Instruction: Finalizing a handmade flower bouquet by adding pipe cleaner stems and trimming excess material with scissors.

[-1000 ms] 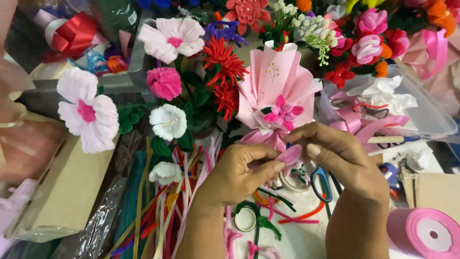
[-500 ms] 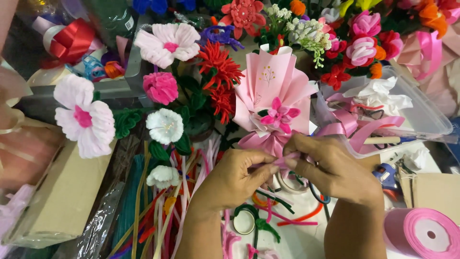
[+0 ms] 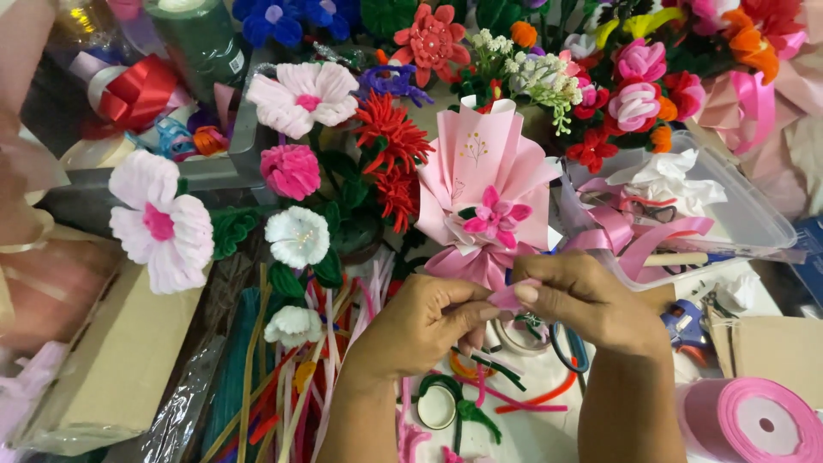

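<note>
Left hand (image 3: 420, 330) and right hand (image 3: 583, 300) pinch pink ribbon (image 3: 507, 297) under small pink bouquet (image 3: 489, 201); bow-tying step; next likely needs steady pull.

Pretty cramped from where I'm steering: pink paper bouquet (image 3: 485, 184) blocks far, pipe cleaner pile (image 3: 283, 377) crowds left, ribbon roll (image 3: 754, 424) and clear plastic tub (image 3: 737, 206) right. Only gap's near, between my forearms.
</note>
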